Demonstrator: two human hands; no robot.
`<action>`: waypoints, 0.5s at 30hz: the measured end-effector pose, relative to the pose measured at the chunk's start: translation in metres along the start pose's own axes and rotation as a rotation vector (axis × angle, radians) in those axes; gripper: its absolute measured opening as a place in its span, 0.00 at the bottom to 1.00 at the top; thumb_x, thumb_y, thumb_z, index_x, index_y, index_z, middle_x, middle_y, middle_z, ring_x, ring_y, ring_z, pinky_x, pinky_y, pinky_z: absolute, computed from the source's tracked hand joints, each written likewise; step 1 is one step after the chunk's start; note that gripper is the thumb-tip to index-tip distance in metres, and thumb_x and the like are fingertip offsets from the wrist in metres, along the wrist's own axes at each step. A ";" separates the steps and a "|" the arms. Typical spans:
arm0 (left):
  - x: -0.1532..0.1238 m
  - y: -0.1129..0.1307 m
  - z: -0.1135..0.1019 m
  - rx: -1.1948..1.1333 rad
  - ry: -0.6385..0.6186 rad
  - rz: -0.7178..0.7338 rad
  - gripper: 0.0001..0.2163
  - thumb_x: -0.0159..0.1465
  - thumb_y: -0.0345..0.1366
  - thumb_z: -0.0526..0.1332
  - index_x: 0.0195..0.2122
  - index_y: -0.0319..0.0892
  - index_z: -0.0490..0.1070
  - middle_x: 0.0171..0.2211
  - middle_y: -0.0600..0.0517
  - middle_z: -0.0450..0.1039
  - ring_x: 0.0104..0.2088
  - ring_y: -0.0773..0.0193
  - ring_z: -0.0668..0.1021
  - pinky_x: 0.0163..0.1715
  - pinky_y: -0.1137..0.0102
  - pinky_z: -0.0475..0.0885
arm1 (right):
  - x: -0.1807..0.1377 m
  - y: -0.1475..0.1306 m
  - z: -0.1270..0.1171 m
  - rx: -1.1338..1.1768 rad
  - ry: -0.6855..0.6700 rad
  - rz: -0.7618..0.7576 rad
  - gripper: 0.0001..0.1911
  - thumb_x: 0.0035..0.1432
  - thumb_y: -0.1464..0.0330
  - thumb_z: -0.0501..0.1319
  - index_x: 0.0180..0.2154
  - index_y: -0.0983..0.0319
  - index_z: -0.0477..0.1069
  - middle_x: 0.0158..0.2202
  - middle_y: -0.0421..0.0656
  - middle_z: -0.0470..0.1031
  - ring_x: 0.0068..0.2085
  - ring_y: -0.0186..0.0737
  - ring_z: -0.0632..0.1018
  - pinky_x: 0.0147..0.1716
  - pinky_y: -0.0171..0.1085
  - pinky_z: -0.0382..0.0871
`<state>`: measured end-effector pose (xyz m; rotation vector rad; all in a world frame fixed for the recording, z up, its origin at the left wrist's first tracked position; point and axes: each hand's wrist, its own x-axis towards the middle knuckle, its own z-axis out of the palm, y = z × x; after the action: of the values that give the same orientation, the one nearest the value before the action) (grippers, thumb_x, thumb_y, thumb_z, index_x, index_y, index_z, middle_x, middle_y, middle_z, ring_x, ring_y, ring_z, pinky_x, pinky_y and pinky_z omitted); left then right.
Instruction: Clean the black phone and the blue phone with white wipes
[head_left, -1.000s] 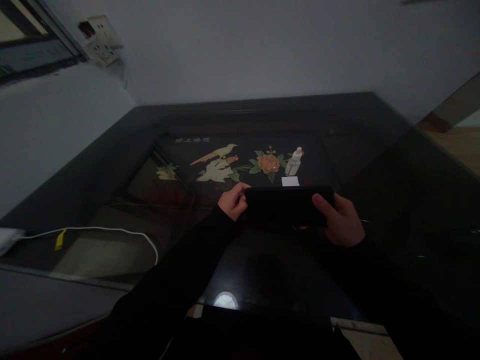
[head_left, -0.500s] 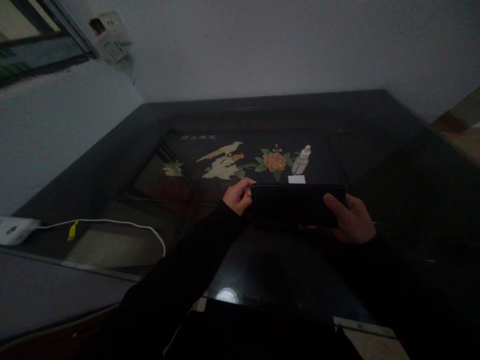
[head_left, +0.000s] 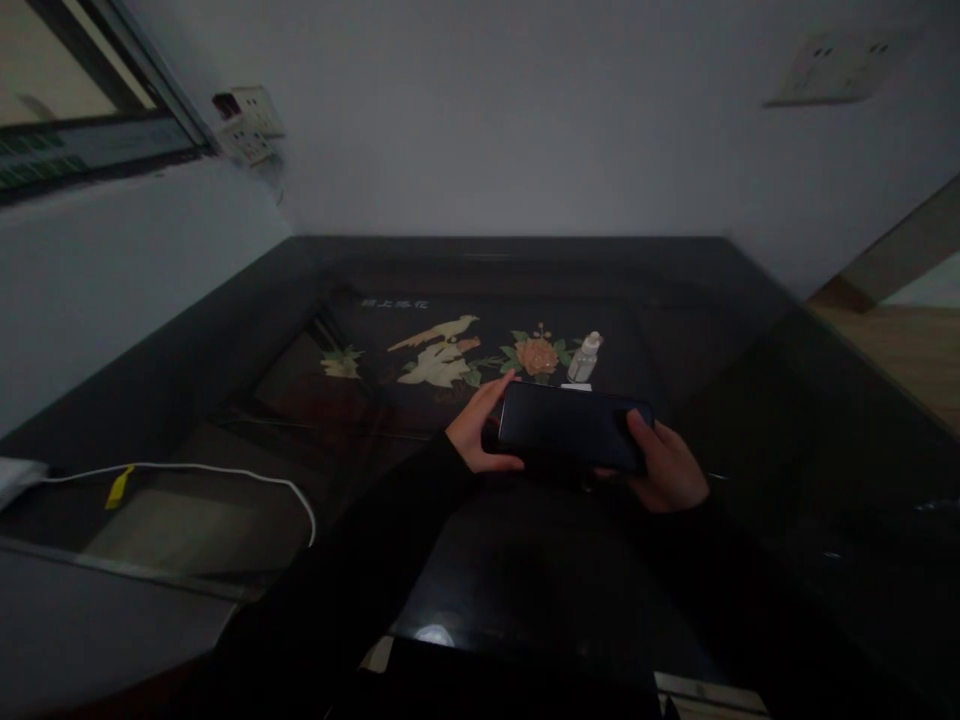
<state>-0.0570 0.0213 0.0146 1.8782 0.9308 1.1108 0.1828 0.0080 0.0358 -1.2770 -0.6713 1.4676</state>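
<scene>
I am gripping a dark phone (head_left: 571, 428) with my 2 hands, holding it sideways above the table (head_left: 750, 400). My left hand (head_left: 484, 432) is clasping its left end, fingers curling behind it. My right hand (head_left: 666, 465) is clasping its right end, thumb lying on the screen. Just beyond the phone, a small bottle (head_left: 585, 358) is standing beside a white slip (head_left: 576, 386), near a painted flower (head_left: 537, 355). A white cable (head_left: 210, 472) is lying well to the left.

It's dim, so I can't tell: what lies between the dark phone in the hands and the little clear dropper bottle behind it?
In the head view, a small white square lies on the table between the flat black phone and the small clear dropper bottle.
</scene>
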 end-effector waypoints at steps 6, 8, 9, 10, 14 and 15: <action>0.001 -0.001 -0.008 0.143 0.010 -0.032 0.40 0.43 0.40 0.70 0.57 0.43 0.57 0.55 0.39 0.61 0.54 0.50 0.66 0.42 0.61 0.71 | 0.001 -0.005 -0.004 0.040 -0.056 0.043 0.13 0.52 0.58 0.60 0.35 0.60 0.71 0.31 0.43 0.79 0.30 0.46 0.79 0.19 0.43 0.76; 0.001 -0.001 -0.010 0.130 0.000 -0.037 0.40 0.42 0.40 0.71 0.57 0.42 0.57 0.55 0.39 0.62 0.54 0.50 0.66 0.43 0.61 0.70 | 0.000 -0.007 -0.003 0.037 -0.081 0.045 0.12 0.52 0.60 0.60 0.35 0.61 0.71 0.31 0.44 0.79 0.30 0.45 0.79 0.20 0.43 0.76; 0.001 0.000 -0.011 0.124 -0.005 -0.041 0.41 0.41 0.40 0.71 0.57 0.42 0.58 0.55 0.38 0.62 0.54 0.50 0.67 0.44 0.61 0.70 | -0.001 -0.007 -0.002 0.031 -0.084 0.038 0.13 0.51 0.60 0.61 0.34 0.62 0.71 0.30 0.44 0.78 0.29 0.44 0.79 0.19 0.42 0.76; 0.001 0.000 -0.011 0.116 -0.007 -0.049 0.41 0.41 0.39 0.71 0.57 0.41 0.58 0.55 0.38 0.62 0.54 0.51 0.67 0.44 0.61 0.70 | -0.002 -0.007 -0.001 0.028 -0.078 0.029 0.13 0.49 0.60 0.63 0.33 0.63 0.71 0.29 0.44 0.78 0.27 0.44 0.78 0.18 0.41 0.76; -0.001 0.005 -0.010 0.116 0.001 -0.073 0.38 0.43 0.37 0.70 0.56 0.40 0.58 0.56 0.38 0.62 0.53 0.52 0.68 0.43 0.64 0.70 | -0.004 -0.006 0.002 0.045 -0.055 -0.036 0.17 0.43 0.57 0.67 0.30 0.62 0.71 0.25 0.41 0.76 0.25 0.41 0.77 0.17 0.38 0.74; -0.001 0.006 -0.010 0.126 0.007 -0.070 0.38 0.43 0.36 0.70 0.56 0.41 0.59 0.56 0.39 0.62 0.53 0.52 0.68 0.43 0.64 0.70 | -0.004 -0.005 0.002 0.046 -0.065 -0.046 0.18 0.42 0.56 0.68 0.31 0.62 0.71 0.25 0.41 0.76 0.25 0.41 0.77 0.18 0.38 0.74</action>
<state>-0.0650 0.0199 0.0227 1.9280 1.0846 1.0382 0.1826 0.0062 0.0425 -1.1758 -0.7010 1.4840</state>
